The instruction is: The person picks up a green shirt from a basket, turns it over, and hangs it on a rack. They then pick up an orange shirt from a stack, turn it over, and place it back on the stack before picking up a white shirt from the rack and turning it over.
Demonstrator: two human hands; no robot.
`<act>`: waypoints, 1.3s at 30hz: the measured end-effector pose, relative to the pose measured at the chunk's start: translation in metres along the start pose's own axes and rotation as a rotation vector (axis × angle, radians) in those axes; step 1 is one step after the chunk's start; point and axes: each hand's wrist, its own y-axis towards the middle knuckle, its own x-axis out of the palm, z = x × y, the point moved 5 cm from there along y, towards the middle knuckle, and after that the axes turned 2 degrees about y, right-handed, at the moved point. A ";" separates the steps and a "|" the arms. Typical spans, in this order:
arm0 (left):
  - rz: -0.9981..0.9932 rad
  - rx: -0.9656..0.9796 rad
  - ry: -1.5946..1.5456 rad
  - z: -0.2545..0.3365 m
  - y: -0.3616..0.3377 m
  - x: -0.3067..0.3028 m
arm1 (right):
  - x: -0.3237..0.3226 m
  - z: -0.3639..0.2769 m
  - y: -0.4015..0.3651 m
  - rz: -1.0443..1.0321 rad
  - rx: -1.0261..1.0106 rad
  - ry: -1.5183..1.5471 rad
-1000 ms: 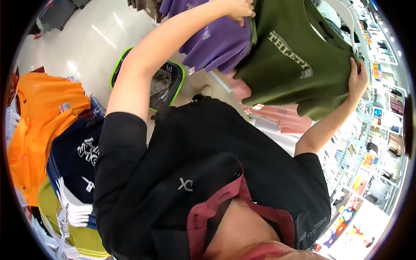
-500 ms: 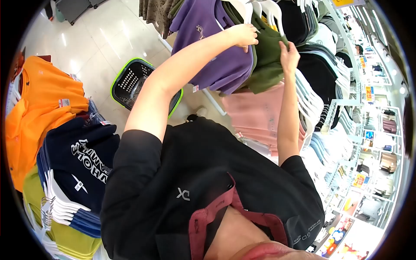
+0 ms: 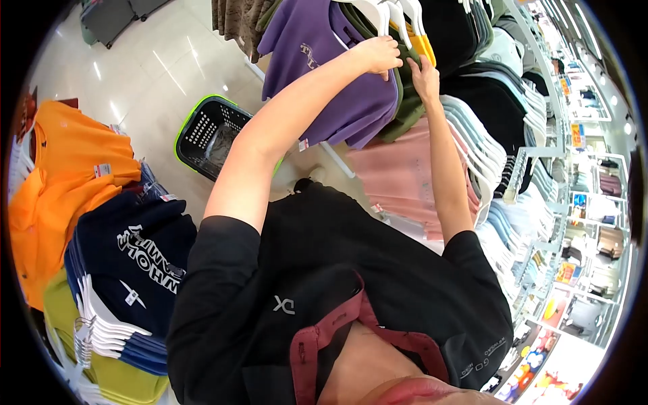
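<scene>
An olive green T-shirt (image 3: 408,106) hangs on the rack, partly covered by a purple T-shirt (image 3: 317,74) with light lettering. My left hand (image 3: 379,55) is closed at its shoulder, overlapping the purple one's edge; exactly which fabric lies under the thumb is hard to see. On the other side of the green cloth, my right hand (image 3: 424,79) pinches its edge. White hangers (image 3: 399,20) rise just above both hands. Behind the green shirt a strip of a yellow garment (image 3: 423,48) shows.
A black shopping basket with a green rim (image 3: 181,128) stands on the tiled floor at left. Pink garments (image 3: 398,165) hang below my hands, black shirts (image 3: 482,101) to the right. Orange shirts (image 3: 74,162) and navy shirts (image 3: 135,236) hang on a rack at left.
My right hand has moved left, closer to my left hand, bringing the green shirt's edge with it. The yellow garment behind shows more. The left hand stays almost where it was.
</scene>
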 end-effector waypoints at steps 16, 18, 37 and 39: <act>0.728 -0.516 -0.924 -0.038 -0.177 -0.159 | 0.007 0.016 -0.048 0.067 -0.007 0.184; 1.034 -0.529 -0.516 -0.050 -0.242 -0.253 | 0.002 0.024 -0.071 0.184 0.003 0.231; 0.631 -0.336 -0.618 0.000 -0.369 -0.404 | 0.109 -0.026 -0.230 0.015 -0.015 0.348; 0.575 -0.419 -0.523 0.014 -0.369 -0.408 | 0.119 -0.033 -0.248 -0.083 0.028 0.364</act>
